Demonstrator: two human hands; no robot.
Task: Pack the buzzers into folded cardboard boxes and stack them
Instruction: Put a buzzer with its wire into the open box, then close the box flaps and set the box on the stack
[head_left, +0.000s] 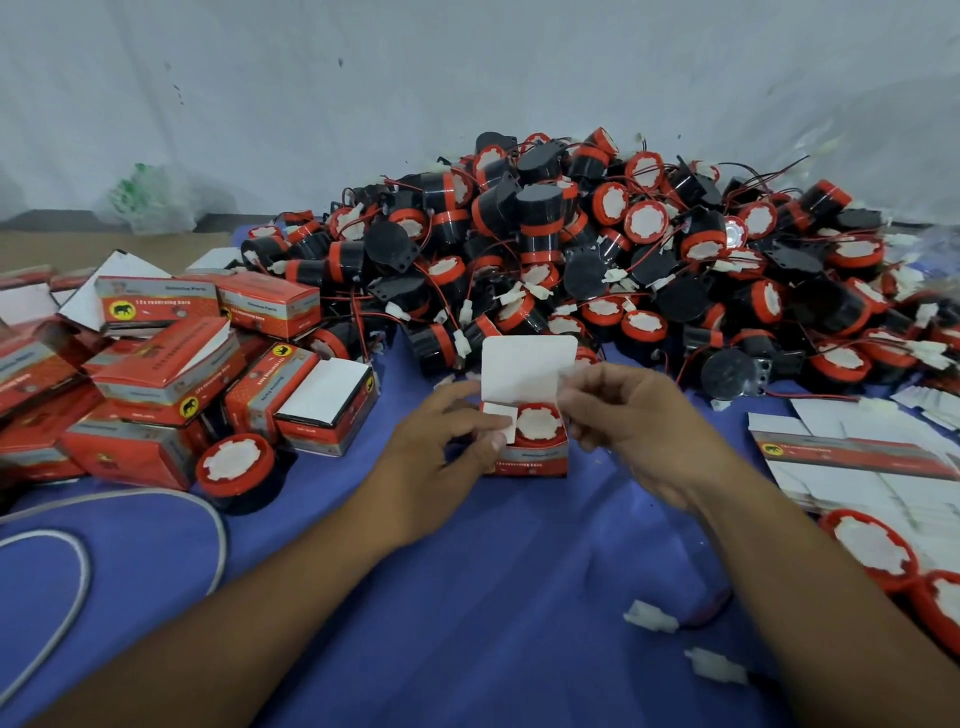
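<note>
A small red carton (525, 464) stands open on the blue cloth (467, 613), just in front of the person and between both hands. Its white lid flap (527, 366) stands upright at the back. A red-capped buzzer (540, 427) sits inside, its white face up.

The left hand (441, 447) grips the carton's left side. Its fingers are curled round the far edge and its thumb lies on the small white side flap (500, 422), which is folded in over the opening. The right hand (626, 415) is at the carton's right top corner, its fingers bent together and pinching what looks like the other side flap beside the lid; motion blur hides the exact hold. The two hands are apart, with the carton's width between them.

Behind the carton a large heap of black and red buzzers (597, 249) with red wires covers the back of the table. To the left lies a jumble of packed red boxes (171, 364), with one loose buzzer (236, 465) standing just beside them. On the right a stack of flat unfolded cartons (857, 460) lies near more buzzers (872, 545). White wire connectors (650, 618) rest under the right forearm, and a grey cable (78, 571) loops at the lower left
</note>
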